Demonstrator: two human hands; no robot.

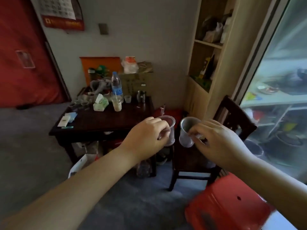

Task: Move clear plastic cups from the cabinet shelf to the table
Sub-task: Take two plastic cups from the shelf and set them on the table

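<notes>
Both hands up in front, one clear cup each. Left hand [146,138] has fingers wrapped round the left cup [168,130], upright, thin-walled, see-through. Right hand [216,140] pinches the right cup [187,131] at its side, mouth tilted toward the camera. Cups just beside each other, apart, off the tabletop's [116,120] near right corner, above the chair [191,156]. Tabletop back is cluttered: bottle [116,85], tissues [100,103]. Front half bare.

Two bare forearms reach in from the bottom edge, no sleeves showing. The left hand [146,138] and right hand [217,143] wear no gloves, rings or watches.
</notes>
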